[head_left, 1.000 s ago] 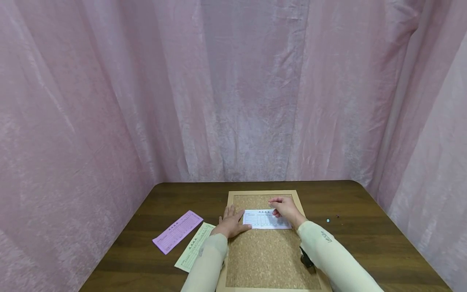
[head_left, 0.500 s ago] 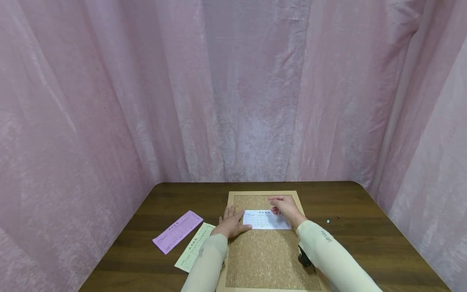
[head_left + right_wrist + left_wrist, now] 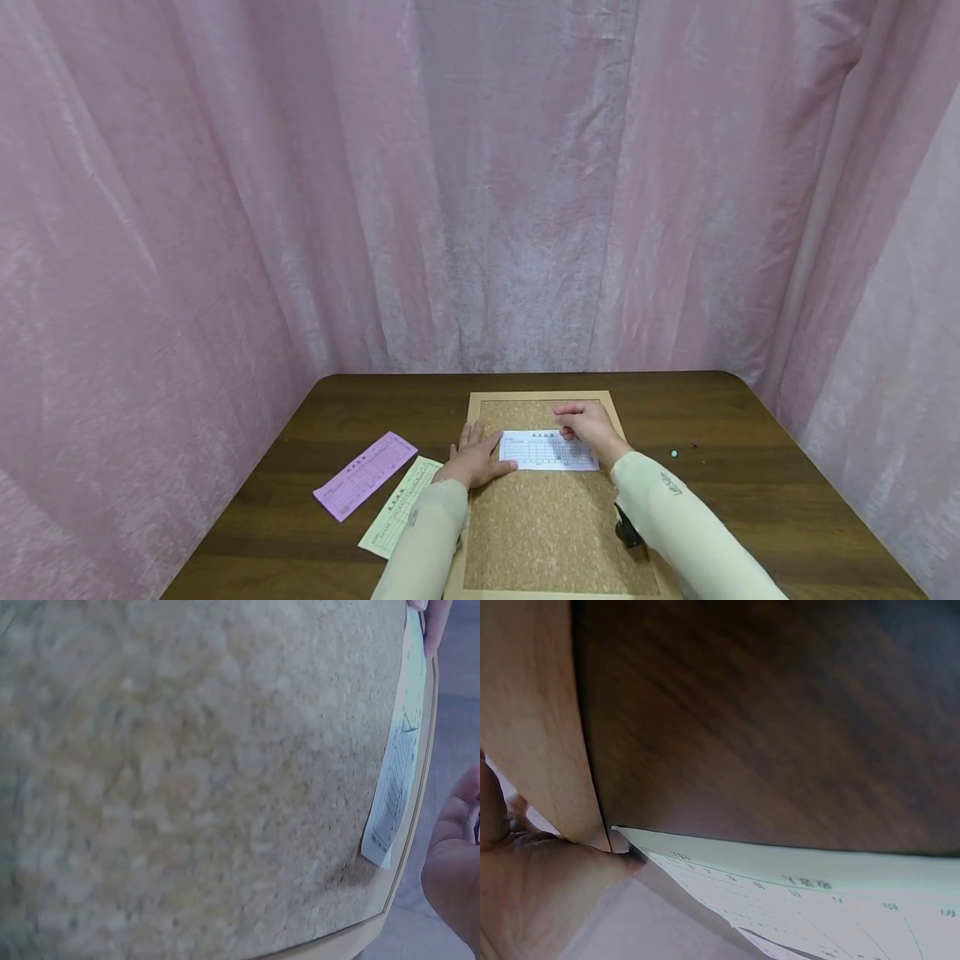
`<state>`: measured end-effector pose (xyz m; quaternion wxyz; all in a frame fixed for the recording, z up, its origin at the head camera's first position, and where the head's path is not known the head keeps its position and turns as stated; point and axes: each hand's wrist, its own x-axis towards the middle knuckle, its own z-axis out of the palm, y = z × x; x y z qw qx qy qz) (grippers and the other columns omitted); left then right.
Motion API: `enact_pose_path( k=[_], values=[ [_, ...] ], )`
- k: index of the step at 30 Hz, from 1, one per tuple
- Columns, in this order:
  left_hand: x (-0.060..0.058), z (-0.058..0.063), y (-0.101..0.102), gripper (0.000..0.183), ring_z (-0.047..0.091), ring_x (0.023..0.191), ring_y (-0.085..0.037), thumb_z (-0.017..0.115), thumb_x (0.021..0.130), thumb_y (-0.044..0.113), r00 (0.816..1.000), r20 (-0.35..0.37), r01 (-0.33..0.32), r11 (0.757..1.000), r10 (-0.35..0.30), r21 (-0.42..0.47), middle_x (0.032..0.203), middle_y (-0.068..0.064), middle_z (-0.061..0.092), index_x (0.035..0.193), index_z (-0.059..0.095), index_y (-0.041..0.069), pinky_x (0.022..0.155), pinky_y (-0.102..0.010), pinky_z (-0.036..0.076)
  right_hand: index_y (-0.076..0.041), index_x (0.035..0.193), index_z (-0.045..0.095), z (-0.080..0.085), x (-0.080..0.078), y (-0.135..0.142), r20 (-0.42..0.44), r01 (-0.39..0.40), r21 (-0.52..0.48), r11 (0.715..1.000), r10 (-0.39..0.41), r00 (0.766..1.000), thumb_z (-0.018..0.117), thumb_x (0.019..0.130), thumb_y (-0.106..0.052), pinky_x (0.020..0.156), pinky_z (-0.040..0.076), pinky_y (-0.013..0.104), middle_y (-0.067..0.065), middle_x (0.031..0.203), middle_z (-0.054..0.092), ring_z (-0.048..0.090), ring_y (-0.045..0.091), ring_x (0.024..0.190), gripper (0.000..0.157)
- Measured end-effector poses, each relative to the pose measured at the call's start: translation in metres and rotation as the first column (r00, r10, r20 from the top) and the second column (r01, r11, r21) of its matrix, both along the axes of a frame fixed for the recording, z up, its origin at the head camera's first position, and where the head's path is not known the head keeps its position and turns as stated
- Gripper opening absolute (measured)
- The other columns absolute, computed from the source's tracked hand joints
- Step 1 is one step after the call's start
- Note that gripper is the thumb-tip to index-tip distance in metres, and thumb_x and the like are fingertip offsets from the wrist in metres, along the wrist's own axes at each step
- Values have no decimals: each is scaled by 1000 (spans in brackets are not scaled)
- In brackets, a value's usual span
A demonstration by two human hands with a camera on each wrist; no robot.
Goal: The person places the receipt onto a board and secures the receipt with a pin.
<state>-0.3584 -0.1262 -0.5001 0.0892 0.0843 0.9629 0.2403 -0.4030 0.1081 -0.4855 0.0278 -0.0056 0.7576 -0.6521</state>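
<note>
A white printed slip (image 3: 536,454) lies across the upper part of the framed corkboard (image 3: 555,533). My left hand (image 3: 476,462) rests with spread fingers at the slip's left end, over the board's left frame, the thumb along the paper. My right hand (image 3: 592,432) is above the slip's upper edge, thumb and forefinger pinched on a tiny pale pin, mostly hidden by the fingers. In the right wrist view the slip (image 3: 396,776) is seen edge-on against the cork, its near corner slightly lifted.
Left of the board, a purple slip (image 3: 365,477) and a pale green slip (image 3: 401,508) lie on the dark wooden table (image 3: 300,550). Right of it are a tiny turquoise piece (image 3: 674,454) and a small dark piece (image 3: 693,445). Pink curtains (image 3: 525,208) enclose the table.
My right hand stays over the slip's upper edge, its fingers shifting slightly; the pale pin that showed at its fingertips is now mostly hidden. My left hand has not moved.
</note>
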Motion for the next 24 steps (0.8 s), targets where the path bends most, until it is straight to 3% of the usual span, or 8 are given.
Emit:
enact_pose_path(
  k=[4, 9, 14, 20, 24],
  values=[
    [0, 0, 0, 77, 3, 150, -41, 65, 92, 53, 1000, -1, 5, 1000, -5, 2, 164, -18, 10, 154, 39, 16, 113, -66, 13, 15, 109, 66, -1, 1, 3, -5, -55, 107, 993, 56, 998, 63, 90, 5, 57, 51, 23, 10, 92, 69, 58, 11, 62, 21],
    [0, -1, 0, 76, 3, 150, -41, 64, 92, 53, 1000, -3, 9, 1000, -9, -5, 164, -19, 11, 154, 39, 16, 113, -66, 14, 13, 102, 70, -4, 5, 7, 10, -125, 218, 968, 125, 992, 67, 88, 5, 53, 47, 22, 4, 76, 64, 56, 12, 60, 16],
    [0, 0, -1, 76, 4, 149, -41, 64, 92, 53, 1000, 0, 11, 1000, -11, -15, 164, -19, 11, 154, 39, 16, 113, -66, 14, 12, 101, 69, -7, 6, 10, 14, -180, 253, 951, 182, 983, 69, 87, 4, 50, 45, 21, 2, 66, 58, 52, 10, 57, 16],
    [-2, 0, -1, 76, 3, 150, -41, 63, 92, 54, 1000, 6, 15, 999, -15, -35, 164, -18, 10, 154, 38, 17, 114, -65, 14, 8, 101, 71, -6, 7, 15, 29, -248, 285, 926, 250, 968, 72, 87, 2, 52, 45, 22, 1, 74, 62, 52, 9, 59, 16],
    [-2, 1, -1, 76, 3, 150, -41, 62, 93, 55, 1000, 8, 22, 999, -22, -46, 164, -19, 10, 154, 38, 17, 113, -65, 15, 2, 99, 74, -2, 11, 18, 38, -296, 349, 889, 302, 953, 72, 88, -1, 53, 45, 22, 1, 80, 65, 52, 8, 61, 12]
  ],
)
